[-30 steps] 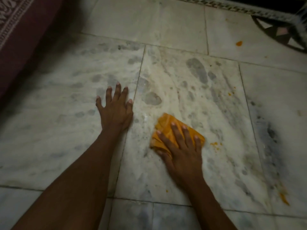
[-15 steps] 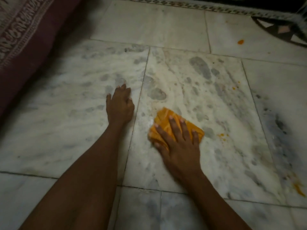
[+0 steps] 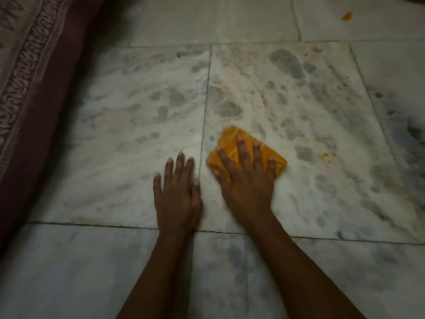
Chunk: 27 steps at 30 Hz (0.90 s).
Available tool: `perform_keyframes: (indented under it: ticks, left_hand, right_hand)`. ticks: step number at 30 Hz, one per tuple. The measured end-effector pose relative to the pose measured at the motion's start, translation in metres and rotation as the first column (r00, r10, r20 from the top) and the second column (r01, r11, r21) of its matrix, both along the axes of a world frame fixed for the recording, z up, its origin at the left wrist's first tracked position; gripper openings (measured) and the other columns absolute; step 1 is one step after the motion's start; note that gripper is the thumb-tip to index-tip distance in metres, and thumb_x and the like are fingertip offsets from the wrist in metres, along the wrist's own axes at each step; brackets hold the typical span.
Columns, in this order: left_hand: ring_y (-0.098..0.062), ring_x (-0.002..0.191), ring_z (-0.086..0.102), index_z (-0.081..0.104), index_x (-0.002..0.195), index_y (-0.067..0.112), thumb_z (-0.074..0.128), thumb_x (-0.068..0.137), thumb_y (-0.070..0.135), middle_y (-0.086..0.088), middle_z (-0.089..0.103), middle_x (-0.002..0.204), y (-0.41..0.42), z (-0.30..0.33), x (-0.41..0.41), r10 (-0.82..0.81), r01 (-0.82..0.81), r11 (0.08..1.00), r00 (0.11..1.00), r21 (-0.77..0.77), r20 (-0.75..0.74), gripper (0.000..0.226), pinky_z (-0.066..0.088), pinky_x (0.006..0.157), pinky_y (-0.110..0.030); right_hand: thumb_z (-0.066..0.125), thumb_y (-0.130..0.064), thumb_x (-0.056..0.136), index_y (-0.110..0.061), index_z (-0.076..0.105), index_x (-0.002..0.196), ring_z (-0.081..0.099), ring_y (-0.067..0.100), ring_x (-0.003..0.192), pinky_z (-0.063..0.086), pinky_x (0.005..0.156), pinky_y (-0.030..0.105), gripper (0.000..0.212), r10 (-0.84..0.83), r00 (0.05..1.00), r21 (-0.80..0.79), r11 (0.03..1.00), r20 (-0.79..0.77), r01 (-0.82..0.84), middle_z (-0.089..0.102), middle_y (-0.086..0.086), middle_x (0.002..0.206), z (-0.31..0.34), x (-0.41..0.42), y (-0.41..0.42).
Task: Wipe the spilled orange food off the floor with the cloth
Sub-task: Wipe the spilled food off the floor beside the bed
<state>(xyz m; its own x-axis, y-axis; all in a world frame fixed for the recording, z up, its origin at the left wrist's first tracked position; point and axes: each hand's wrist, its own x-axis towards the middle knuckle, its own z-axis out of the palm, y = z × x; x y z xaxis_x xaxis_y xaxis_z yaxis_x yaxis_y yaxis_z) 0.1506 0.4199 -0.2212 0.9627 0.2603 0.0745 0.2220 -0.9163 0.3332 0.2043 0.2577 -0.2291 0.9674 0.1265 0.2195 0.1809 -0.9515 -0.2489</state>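
Observation:
A folded orange cloth (image 3: 232,139) lies on the white marble floor (image 3: 128,125) near the middle of the view. My right hand (image 3: 247,180) presses flat on it with straight, spread fingers. Just left of it, my left hand (image 3: 177,194) rests flat on the bare tile, fingers straight, beside the tile joint. Small orange food bits (image 3: 324,155) sit to the right of the cloth. More orange specks (image 3: 339,87) lie farther back right, and a larger orange blob (image 3: 346,16) is near the top right corner.
A maroon patterned fabric (image 3: 30,72) runs along the left side of the floor. Dark grey smudges (image 3: 414,132) mark the tile at the right edge. Wet-looking streaks cover the middle tile.
The view shifted, so the floor now sits lower and further right. My left hand has come close beside my right hand. The cloth stays under my right palm.

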Motion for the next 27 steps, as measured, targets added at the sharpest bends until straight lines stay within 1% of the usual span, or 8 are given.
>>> perform_keyframes:
  ticks: [2,4,7,10,13,20,23,27]
  left_hand:
    - [-0.017,0.16,0.016,0.034,0.161,0.03,0.036,0.102,0.04,0.007,0.021,0.173,-0.001,0.001,-0.003,-0.003,0.003,1.0,1.0,-0.01,0.003,0.06,0.016,0.128,-0.053]
    - [-0.017,0.16,0.018,0.036,0.161,0.029,0.037,0.102,0.039,0.006,0.022,0.172,-0.003,0.006,-0.004,0.007,-0.007,0.999,1.0,-0.038,0.009,0.06,0.017,0.127,-0.054]
    - [-0.017,0.16,0.018,0.038,0.16,0.027,0.037,0.101,0.039,0.005,0.023,0.172,-0.002,0.009,-0.003,0.014,-0.013,0.999,1.0,-0.041,0.013,0.06,0.015,0.128,-0.054]
    - [-0.016,0.16,0.016,0.036,0.161,0.028,0.035,0.101,0.04,0.006,0.022,0.172,-0.002,0.006,-0.005,0.016,-0.016,0.999,1.0,-0.049,0.004,0.061,0.013,0.129,-0.052]
    - [-0.014,0.16,0.015,0.036,0.161,0.029,0.033,0.102,0.042,0.007,0.021,0.172,0.0,0.005,-0.005,0.009,-0.008,0.998,1.0,-0.064,0.016,0.061,0.011,0.129,-0.05]
    - [-0.013,0.16,0.015,0.035,0.161,0.031,0.032,0.101,0.042,0.008,0.022,0.172,0.002,0.004,-0.005,0.021,-0.02,0.999,1.0,-0.044,0.022,0.061,0.013,0.128,-0.049]
    - [-0.014,0.16,0.018,0.036,0.16,0.031,0.034,0.1,0.042,0.008,0.023,0.172,0.002,0.004,-0.003,0.035,-0.034,0.999,0.999,-0.03,0.033,0.061,0.015,0.128,-0.05]
    - [-0.014,0.16,0.018,0.036,0.16,0.03,0.038,0.1,0.04,0.007,0.025,0.172,-0.002,0.001,-0.003,0.049,-0.048,0.998,0.998,-0.032,0.034,0.061,0.016,0.128,-0.052]
  right_hand:
    - [0.031,-0.07,0.102,-0.055,0.036,0.154,0.023,0.031,0.159,0.019,0.121,0.061,0.054,0.134,0.991,-0.033,0.99,-0.014,-0.135,0.026,-0.001,0.172,0.002,-0.045,-0.023]
    - [0.033,-0.071,0.101,-0.054,0.037,0.154,0.025,0.029,0.158,0.021,0.121,0.06,0.055,0.118,0.993,-0.066,0.991,-0.025,-0.119,0.026,-0.002,0.171,0.008,-0.07,-0.056]
    - [0.039,-0.069,0.098,-0.054,0.038,0.154,0.026,0.032,0.157,0.019,0.12,0.061,0.057,-0.094,0.994,-0.09,0.992,-0.064,0.088,0.027,-0.001,0.171,0.011,-0.047,-0.082]
    - [0.029,-0.073,0.097,-0.056,0.033,0.155,0.019,0.036,0.158,0.015,0.12,0.064,0.06,-0.276,0.956,-0.053,0.961,-0.1,0.271,0.025,0.0,0.172,0.009,0.017,-0.056]
    - [0.024,-0.073,0.097,-0.053,0.035,0.155,0.015,0.038,0.159,0.012,0.121,0.066,0.063,-0.332,0.934,0.002,0.942,-0.133,0.335,0.023,0.002,0.173,0.007,0.052,-0.015]
    - [0.036,-0.068,0.101,-0.055,0.032,0.156,0.019,0.029,0.16,0.017,0.121,0.061,0.056,0.079,0.995,-0.034,0.996,-0.061,-0.081,0.022,-0.003,0.173,0.01,-0.046,-0.016]
    - [0.039,-0.069,0.099,-0.057,0.036,0.153,0.021,0.028,0.159,0.02,0.12,0.061,0.056,0.104,0.993,-0.029,0.994,-0.053,-0.105,0.024,-0.004,0.172,0.009,-0.043,-0.028]
    - [0.038,-0.07,0.098,-0.057,0.033,0.154,0.019,0.029,0.159,0.018,0.121,0.062,0.057,0.011,0.999,-0.049,0.999,-0.052,-0.014,0.022,-0.004,0.173,0.006,-0.01,-0.012]
